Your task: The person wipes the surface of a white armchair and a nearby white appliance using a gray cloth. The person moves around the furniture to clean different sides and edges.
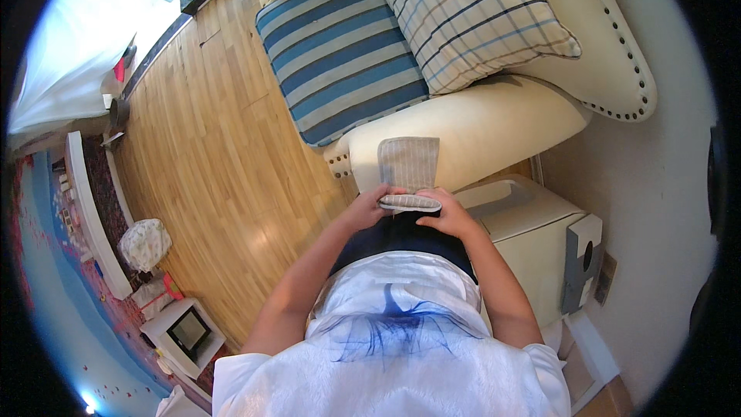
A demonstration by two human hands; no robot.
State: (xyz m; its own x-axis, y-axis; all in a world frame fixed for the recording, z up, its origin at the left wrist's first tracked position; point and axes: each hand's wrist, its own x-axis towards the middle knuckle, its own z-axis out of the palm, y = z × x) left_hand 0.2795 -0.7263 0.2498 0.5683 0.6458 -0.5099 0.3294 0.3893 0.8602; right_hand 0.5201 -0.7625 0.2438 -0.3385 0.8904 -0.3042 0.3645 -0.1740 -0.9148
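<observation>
A small grey-beige striped piece of cloth (410, 202), folded or rolled with a pale edge, is between my two hands in front of my waist. My left hand (372, 207) grips its left end, fingers on top. At its right end, my right hand (449, 216) has its fingers closed on it and the thumb lower down. Just beyond, a flat striped cloth (409, 161) of the same look lies against the cream sofa arm (478, 127). Whether the two pieces are joined cannot be made out.
A sofa with a blue-striped seat (340, 50) and a checked cushion (475, 19) stands ahead. On my right is a cream cabinet-like appliance (525, 239) by the wall. Wooden floor (208, 154) runs to the left, where a wrapped bundle (145, 245) and a white-framed box (185, 332) stand.
</observation>
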